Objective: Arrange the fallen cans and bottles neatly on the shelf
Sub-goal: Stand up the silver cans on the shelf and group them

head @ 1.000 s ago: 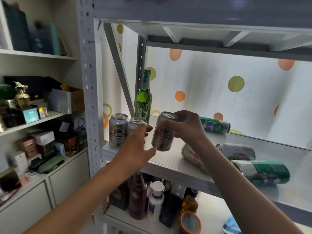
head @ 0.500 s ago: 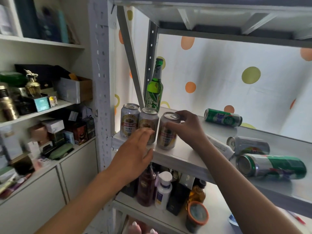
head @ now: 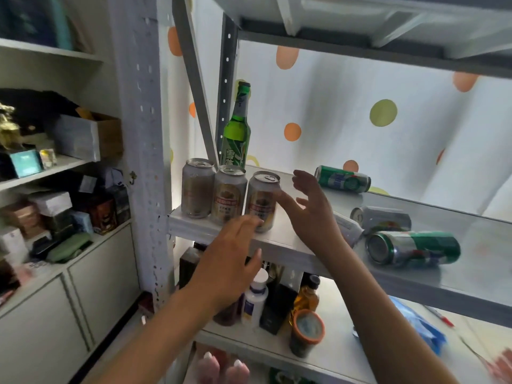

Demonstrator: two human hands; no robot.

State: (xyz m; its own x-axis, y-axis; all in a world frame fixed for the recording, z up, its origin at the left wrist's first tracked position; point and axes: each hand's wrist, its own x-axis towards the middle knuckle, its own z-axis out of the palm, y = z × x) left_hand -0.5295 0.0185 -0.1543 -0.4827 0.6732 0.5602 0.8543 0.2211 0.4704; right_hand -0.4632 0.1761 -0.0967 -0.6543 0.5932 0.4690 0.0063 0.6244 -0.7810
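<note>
Both hands spread, empty: left hand [head: 230,261] low centre, right hand [head: 310,206] beside third upright gold aluminium can [head: 261,200]. Advice: reach next for fallen green aluminium can [head: 412,248], centre right; grip mid-body.

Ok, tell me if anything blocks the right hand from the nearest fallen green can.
Mostly clear. The right hand is open beside the upright cans. Toward the nearest green can lies only a fallen clear bottle, partly hidden behind the wrist, against the can's near end.

Three upright gold cans [head: 228,195], three fallen green cans [head: 412,248] and one green bottle [head: 236,134].
</note>
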